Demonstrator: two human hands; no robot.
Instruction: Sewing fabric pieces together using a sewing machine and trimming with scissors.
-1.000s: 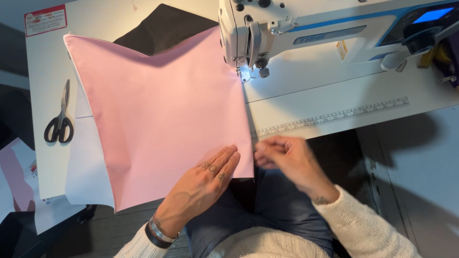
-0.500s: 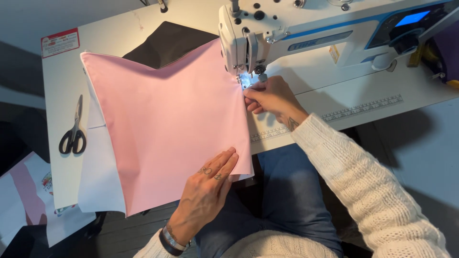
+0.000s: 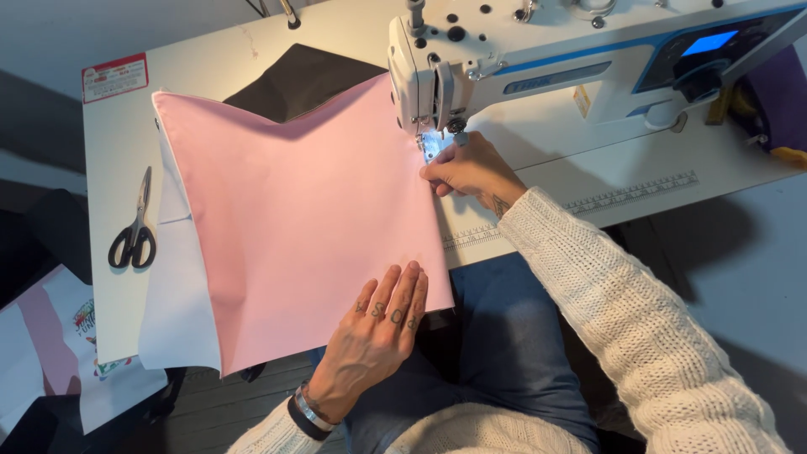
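While left hand (image 3: 378,324) flattens pink fabric (image 3: 294,210), right hand (image 3: 466,168) pinches its edge.

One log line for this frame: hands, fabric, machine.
left hand: flat on pink fabric near corner | right hand: at fabric edge by presser foot | sewing machine: lamp lit | scissors: untouched, left

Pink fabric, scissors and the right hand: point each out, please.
pink fabric (image 3: 294,227), head view, middle of the sheet.
scissors (image 3: 134,231), head view, near the pivot.
right hand (image 3: 469,171), head view, back of the hand.
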